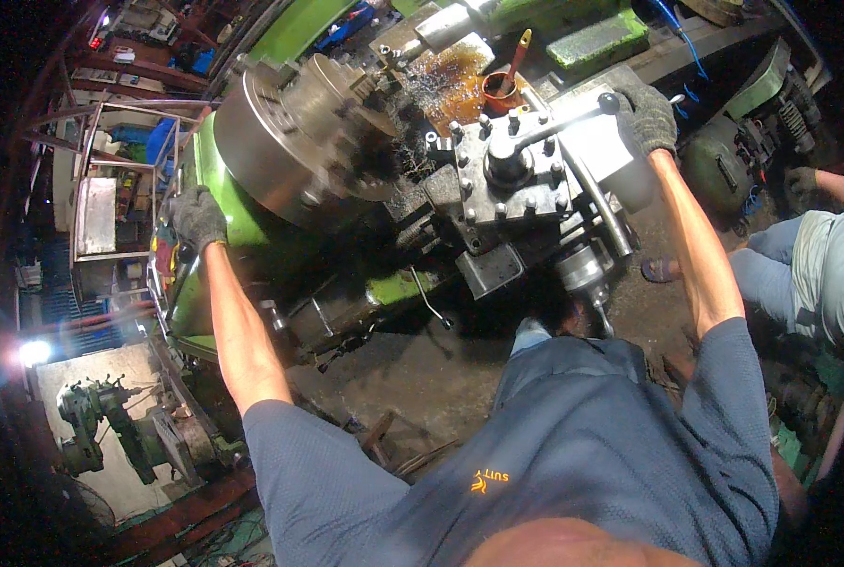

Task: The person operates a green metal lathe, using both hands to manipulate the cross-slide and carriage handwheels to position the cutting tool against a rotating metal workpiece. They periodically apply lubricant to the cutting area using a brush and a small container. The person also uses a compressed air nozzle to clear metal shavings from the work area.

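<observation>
Right gloved hand (647, 117) closed on long steel tool-post lever (556, 123); left gloved hand (197, 216) clasps green lathe headstock (242, 222) control; pull lever steadily, keep clear of round grey chuck (289, 142)

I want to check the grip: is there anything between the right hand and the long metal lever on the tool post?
Nothing visible: the gloved right hand is already closed on the end of the long metal lever.

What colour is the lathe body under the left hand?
Green, seen in the head view: the lathe body beside the gloved left hand.
</observation>
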Motion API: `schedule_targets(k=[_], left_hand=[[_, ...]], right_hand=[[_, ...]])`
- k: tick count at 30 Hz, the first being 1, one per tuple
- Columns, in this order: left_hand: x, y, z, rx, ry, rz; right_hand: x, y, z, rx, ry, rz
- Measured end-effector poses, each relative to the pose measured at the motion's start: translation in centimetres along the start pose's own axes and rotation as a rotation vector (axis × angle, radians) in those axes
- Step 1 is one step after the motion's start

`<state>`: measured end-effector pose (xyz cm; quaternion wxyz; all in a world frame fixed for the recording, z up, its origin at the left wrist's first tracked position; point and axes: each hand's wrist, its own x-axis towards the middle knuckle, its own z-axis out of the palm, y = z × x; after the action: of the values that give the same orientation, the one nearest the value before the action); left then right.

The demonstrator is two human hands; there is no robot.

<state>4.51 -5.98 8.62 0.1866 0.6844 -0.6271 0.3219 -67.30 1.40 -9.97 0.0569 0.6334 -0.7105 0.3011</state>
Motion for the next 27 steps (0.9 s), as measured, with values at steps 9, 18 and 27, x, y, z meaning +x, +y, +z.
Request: schedule_targets(k=[9, 18, 27], left_hand=[[0.2, -1.4, 0.6, 0.028, -0.05, 0.013], [0.2, -0.7, 0.2, 0.005, -0.07, -0.041], [0.2, -0.9, 0.5, 0.001, -0.059, 0.013]], right_hand=[[-0.1, -0.2, -0.2, 0.008, -0.004, 0.02], [0.0, -0.2, -0.2, 0.022, -0.006, 0.025], [0.0, -0.3, -0.4, 0.014, -0.029, 0.022]])
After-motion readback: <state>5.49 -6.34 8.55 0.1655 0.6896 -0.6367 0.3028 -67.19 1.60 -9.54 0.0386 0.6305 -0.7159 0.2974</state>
